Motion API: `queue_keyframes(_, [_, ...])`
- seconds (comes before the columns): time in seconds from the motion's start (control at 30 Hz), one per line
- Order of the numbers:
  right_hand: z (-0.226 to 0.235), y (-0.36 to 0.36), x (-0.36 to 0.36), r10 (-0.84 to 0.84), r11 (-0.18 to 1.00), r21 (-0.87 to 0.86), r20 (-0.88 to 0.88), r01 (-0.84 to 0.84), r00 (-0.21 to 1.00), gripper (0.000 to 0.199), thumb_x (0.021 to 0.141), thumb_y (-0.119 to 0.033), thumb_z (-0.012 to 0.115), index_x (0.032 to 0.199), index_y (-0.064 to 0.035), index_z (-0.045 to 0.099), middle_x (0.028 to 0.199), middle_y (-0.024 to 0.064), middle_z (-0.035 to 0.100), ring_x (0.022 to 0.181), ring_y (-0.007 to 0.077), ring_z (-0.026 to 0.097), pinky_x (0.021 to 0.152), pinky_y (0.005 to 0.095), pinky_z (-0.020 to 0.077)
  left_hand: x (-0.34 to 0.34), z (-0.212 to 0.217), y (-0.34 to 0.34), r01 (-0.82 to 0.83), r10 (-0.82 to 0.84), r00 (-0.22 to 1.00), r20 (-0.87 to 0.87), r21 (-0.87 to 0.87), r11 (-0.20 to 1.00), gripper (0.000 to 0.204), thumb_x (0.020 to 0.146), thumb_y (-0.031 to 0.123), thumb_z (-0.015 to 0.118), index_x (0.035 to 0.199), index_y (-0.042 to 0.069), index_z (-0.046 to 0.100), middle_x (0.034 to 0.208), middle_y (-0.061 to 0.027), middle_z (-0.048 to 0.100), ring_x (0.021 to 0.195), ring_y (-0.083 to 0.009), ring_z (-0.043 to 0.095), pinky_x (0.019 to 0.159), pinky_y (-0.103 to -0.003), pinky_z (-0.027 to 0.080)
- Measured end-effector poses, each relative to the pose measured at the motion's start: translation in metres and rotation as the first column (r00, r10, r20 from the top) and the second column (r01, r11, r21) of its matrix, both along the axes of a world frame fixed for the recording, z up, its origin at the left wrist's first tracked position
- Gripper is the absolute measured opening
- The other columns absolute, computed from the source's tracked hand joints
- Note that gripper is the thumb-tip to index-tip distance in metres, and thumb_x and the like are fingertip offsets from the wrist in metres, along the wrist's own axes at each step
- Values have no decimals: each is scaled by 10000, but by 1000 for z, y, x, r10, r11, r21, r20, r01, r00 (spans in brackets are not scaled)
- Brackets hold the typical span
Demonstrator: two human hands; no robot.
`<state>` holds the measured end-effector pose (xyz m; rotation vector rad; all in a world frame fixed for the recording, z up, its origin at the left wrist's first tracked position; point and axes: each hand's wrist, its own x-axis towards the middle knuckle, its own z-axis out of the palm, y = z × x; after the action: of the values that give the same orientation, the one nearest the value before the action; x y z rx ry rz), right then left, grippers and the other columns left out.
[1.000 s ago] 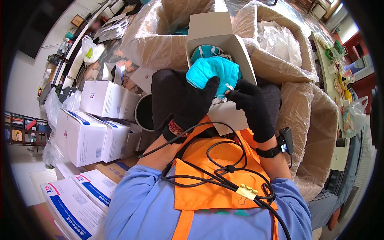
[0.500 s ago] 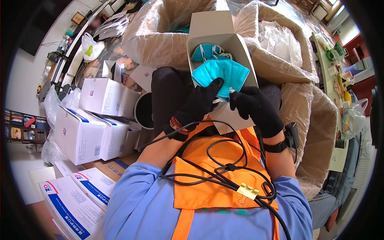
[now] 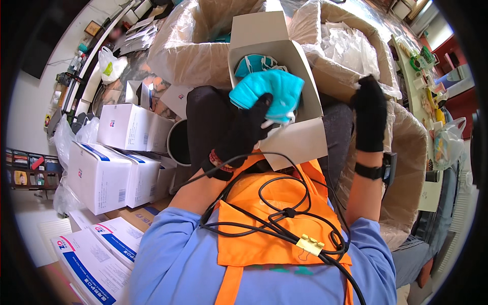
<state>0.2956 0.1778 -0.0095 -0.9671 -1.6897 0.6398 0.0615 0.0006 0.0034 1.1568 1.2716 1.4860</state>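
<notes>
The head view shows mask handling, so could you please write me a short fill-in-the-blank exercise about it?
Both the left hand and the right hand wear ____ gloves.
The turquoise mask is held by the ____ hand.
The right hand is apart from the box under the mask, off its ____ side.
The apron over the blue shirt is coloured ____.
Missing words: black; left; right; orange.

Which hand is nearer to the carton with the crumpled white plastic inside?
Right. The right hand is near the carton's front edge; the left hand is farther left, holding a turquoise mask at the open box.
</notes>
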Motion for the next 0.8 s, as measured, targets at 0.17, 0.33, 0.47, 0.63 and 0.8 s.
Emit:
queue_keyframes(0.17, [5,-60,-55,185,773,-543,-303,-329,935,242,965,-251,505,930,-59,649,683,39,581,517,109,496,524,243,406,-2,37,4,-105,98,994,48,173,979,181,888,130,640,1037,28,625,789,-100,658,650,-150,633,568,-277,487])
queue_keyframes(0.33, [-12,-82,-85,190,355,-625,-680,-696,708,273,961,-304,521,1004,-51,615,671,56,575,503,134,522,476,256,416,-2,30,8,-273,271,962,43,87,958,156,915,107,595,1031,8,630,780,-86,673,684,-111,646,617,-280,512])
queue_keyframes(0.47, [2,-93,-82,295,219,-687,-630,-693,718,318,946,-357,554,959,-49,635,685,39,581,493,106,493,456,228,389,-12,23,5,-322,369,915,-161,261,910,141,912,83,585,1011,4,646,776,-100,682,661,-134,659,623,-281,513])
queue_keyframes(0.63, [12,-102,-87,525,364,-728,-355,-581,774,335,933,-371,579,873,-51,658,703,7,591,487,64,453,449,200,359,-5,34,-1,-332,378,887,-265,204,921,137,881,56,598,996,14,659,745,-128,684,649,-216,682,618,-296,516])
queue_keyframes(0.8, [2,-101,-83,422,363,-769,-368,-526,829,270,934,-313,584,862,-65,663,686,-20,581,531,68,488,464,218,389,-12,34,4,-133,295,844,-447,358,924,153,879,60,604,1014,48,674,794,-107,702,627,-196,673,609,-286,516])
